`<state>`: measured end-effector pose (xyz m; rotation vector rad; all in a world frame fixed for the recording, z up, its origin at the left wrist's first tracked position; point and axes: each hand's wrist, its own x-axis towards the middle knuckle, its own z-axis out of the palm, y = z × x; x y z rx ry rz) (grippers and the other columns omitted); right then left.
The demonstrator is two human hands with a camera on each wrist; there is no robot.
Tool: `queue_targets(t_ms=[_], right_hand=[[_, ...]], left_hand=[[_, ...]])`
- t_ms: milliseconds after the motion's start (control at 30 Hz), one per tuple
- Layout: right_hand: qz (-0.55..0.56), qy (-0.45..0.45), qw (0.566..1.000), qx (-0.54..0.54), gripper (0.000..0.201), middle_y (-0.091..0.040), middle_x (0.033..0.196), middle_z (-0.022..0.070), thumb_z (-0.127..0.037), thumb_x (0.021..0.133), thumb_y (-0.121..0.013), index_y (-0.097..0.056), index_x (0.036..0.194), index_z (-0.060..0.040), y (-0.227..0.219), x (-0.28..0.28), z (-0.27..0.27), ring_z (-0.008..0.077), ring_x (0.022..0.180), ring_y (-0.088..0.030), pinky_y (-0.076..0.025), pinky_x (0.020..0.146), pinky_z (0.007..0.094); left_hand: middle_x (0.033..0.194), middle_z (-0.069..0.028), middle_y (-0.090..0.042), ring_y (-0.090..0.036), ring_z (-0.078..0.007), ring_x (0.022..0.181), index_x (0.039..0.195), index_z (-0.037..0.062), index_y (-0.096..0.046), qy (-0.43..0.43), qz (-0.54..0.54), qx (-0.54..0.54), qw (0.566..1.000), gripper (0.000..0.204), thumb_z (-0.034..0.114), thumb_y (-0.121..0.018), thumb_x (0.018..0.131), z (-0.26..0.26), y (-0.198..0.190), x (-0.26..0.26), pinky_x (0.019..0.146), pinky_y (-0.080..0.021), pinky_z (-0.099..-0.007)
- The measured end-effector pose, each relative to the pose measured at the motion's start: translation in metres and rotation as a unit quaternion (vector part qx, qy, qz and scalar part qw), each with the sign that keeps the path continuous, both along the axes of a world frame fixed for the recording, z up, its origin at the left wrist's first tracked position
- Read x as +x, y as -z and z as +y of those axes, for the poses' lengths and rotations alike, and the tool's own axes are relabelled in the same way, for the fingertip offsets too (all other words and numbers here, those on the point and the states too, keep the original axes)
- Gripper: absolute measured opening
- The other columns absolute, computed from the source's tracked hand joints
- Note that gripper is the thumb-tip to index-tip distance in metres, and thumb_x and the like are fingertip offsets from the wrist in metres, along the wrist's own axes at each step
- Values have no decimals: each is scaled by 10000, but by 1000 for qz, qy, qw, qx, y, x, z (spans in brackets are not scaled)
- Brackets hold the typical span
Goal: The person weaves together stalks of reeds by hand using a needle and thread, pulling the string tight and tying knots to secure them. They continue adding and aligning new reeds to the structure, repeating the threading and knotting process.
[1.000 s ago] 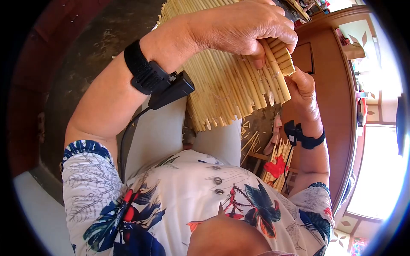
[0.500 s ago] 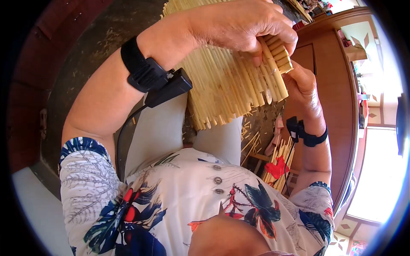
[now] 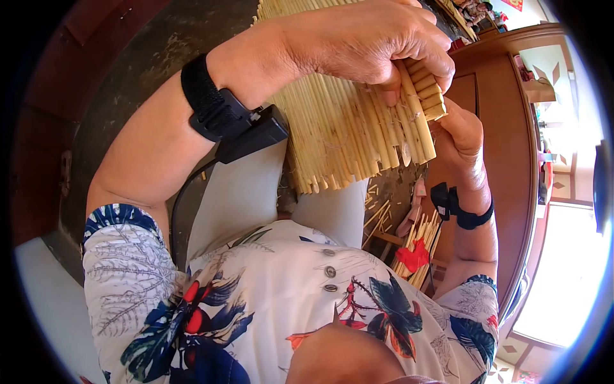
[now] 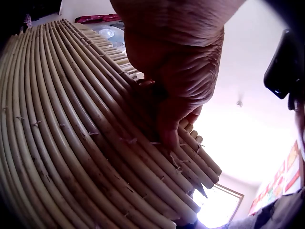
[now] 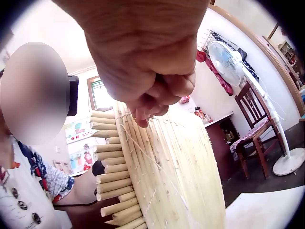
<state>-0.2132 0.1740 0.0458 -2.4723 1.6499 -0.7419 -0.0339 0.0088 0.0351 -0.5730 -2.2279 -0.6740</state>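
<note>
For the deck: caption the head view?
Left hand grips a stick mat, right hand alongside, more sticks below.

A thread-bound yellow stalk mat bends over at one edge.

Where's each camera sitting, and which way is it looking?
Head: on the head, facing forward and down at the stick mat; arms, shirt, legs show.
Left wrist: on that wrist, facing over the mat; left hand shows.
Right wrist: on that wrist, facing over the mat towards a fan; right hand and shirt show.
Both wrist views share the mat.
</note>
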Motion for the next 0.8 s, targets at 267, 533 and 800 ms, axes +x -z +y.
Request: queue_targets(t_ms=[267, 533, 800], right_hand=[[5, -1, 1000, 5, 125, -488, 675, 117, 103, 757, -575, -583, 820, -4, 0, -1, 1, 298, 573, -518, -398, 507, 331], [2, -18, 1000, -16, 163, -510, 689, 113, 97, 766, -571, -606, 880, -14, -3, 12, 0, 290, 579, -536, -413, 514, 328], [-48, 48, 998, 6, 42, -609, 742, 99, -40, 896, -579, -588, 929, -16, 3, 8, 8, 198, 623, -587, -462, 582, 281]], left_hand=[[777, 22, -545, -487, -190, 836, 811, 154, -666, 16, 55, -7, 998, 312, -54, -653, 579, -1, 7, -8, 851, -286, -320], [780, 22, -554, -499, -191, 851, 834, 147, -659, -3, 32, -3, 999, 305, -34, -675, 589, 3, 2, -3, 861, -287, -324], [839, 5, -607, -521, -201, 891, 849, 124, -647, 23, 39, 14, 999, 292, 1, -700, 590, 2, 1, -13, 909, -279, -337]])
